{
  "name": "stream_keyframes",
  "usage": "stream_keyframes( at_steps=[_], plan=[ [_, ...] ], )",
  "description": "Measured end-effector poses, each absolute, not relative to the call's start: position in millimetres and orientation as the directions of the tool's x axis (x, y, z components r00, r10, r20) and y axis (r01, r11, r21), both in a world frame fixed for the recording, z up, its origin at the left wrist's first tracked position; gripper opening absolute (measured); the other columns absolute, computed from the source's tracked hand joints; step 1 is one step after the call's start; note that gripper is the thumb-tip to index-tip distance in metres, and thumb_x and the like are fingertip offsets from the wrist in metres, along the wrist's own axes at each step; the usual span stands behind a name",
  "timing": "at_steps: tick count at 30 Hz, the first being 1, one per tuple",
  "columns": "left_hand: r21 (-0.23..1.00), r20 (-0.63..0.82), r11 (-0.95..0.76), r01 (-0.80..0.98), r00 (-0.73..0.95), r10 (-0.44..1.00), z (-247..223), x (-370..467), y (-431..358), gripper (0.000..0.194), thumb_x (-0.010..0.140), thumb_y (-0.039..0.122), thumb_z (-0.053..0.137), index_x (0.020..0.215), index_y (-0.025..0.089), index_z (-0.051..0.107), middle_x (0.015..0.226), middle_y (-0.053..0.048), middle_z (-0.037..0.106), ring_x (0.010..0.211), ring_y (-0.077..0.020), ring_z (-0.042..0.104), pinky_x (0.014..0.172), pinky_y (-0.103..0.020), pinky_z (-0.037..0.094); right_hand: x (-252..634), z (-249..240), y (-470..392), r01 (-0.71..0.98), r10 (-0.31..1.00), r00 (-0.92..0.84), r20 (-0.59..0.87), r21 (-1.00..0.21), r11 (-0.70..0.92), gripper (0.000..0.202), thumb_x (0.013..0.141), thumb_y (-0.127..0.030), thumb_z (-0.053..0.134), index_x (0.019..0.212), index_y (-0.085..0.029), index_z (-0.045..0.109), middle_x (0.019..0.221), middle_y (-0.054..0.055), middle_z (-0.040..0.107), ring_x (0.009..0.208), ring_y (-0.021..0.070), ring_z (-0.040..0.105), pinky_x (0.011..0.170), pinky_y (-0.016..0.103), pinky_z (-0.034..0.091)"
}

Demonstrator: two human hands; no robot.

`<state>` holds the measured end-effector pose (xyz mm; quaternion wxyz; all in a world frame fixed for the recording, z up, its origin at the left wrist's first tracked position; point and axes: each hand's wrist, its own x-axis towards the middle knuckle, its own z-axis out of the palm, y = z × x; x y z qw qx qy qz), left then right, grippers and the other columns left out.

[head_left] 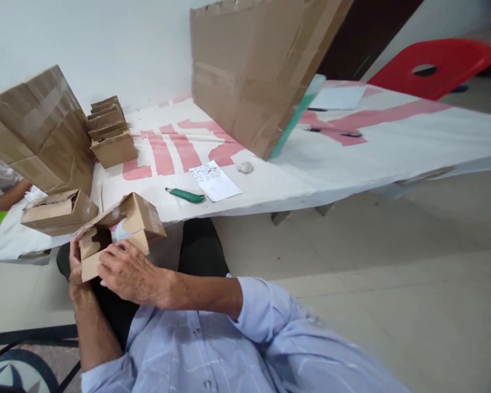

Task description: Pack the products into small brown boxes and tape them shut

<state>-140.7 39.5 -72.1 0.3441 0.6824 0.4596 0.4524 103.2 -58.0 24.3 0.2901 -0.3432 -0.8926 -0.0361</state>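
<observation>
An opened small cardboard box (150,218) is held above my lap at the table's front edge, with something whitish and pink partly visible inside. My left hand (76,267) grips the box's left side, its fingers partly hidden behind the cardboard. Across the near flap lies my right hand (129,271), fingers bent over the flap's edge. Just left of this box sits another small box (59,214) on the table. A green box cutter (185,195) and a white paper sheet with printed marks (216,183) lie to the right.
Large cartons (45,125) (249,71) stand at the left and centre back. Several small open boxes (113,144) are lined up between them. A small pale lump (245,167) lies by the paper. A red chair (433,68) is behind; another person's arm (14,195) shows left.
</observation>
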Motion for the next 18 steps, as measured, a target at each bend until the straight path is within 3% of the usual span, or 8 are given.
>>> stream_keyframes(
  at_steps=[4,7,11,14,18],
  plan=[
    [0.936,0.311,-0.324,0.141,0.106,0.944,-67.2,-124.6,46.5,0.11,0.038,0.063,0.103,0.132,0.026,0.062,0.139,-0.013,0.07,0.133,-0.0402,0.066,0.113,-0.05,0.057,138.2,15.7,-40.7,0.707,0.741,-0.531,0.412,-0.267,0.655,0.017,0.106,-0.018,0.057,0.106,-0.015,0.074,0.113,0.013,0.072,0.103,0.0236,0.066,0.086,0.037,0.054],
    [0.93,0.308,-0.339,0.139,0.208,0.929,-64.0,-112.5,43.7,0.108,0.042,0.059,0.105,0.134,0.024,0.062,0.145,-0.017,0.066,0.138,-0.0402,0.063,0.115,-0.051,0.054,164.5,10.4,-19.2,0.793,0.836,-0.487,0.254,-0.272,0.545,0.021,0.106,-0.015,0.055,0.109,-0.013,0.076,0.117,0.015,0.072,0.107,0.0242,0.069,0.09,0.035,0.055],
    [0.921,0.316,-0.363,0.145,0.269,0.91,-66.0,-107.6,40.1,0.111,0.044,0.058,0.105,0.138,0.022,0.058,0.15,-0.02,0.061,0.143,-0.0422,0.059,0.121,-0.056,0.049,182.8,2.8,9.7,0.836,0.853,-0.503,0.135,-0.173,0.52,0.02,0.103,-0.022,0.065,0.118,-0.013,0.074,0.124,0.017,0.074,0.117,0.0297,0.07,0.102,0.041,0.055],
    [0.921,0.316,-0.366,0.133,0.297,0.901,-68.1,-106.1,38.7,0.113,0.046,0.057,0.105,0.142,0.022,0.057,0.154,-0.021,0.058,0.145,-0.0433,0.057,0.124,-0.059,0.045,183.1,-5.4,29.5,0.807,0.819,-0.569,0.079,-0.138,0.574,0.027,0.092,-0.025,0.08,0.116,-0.015,0.074,0.123,0.019,0.076,0.12,0.0347,0.071,0.104,0.045,0.055],
    [0.916,0.326,-0.386,0.109,0.362,0.874,-66.5,-101.0,34.8,0.113,0.054,0.055,0.104,0.15,0.023,0.054,0.155,-0.02,0.057,0.147,-0.0421,0.056,0.125,-0.058,0.045,178.1,-18.3,50.6,0.781,0.791,-0.611,-0.026,-0.187,0.596,0.049,0.073,-0.021,0.092,0.119,-0.019,0.075,0.129,0.016,0.078,0.122,0.0363,0.072,0.102,0.04,0.057]
  ],
)
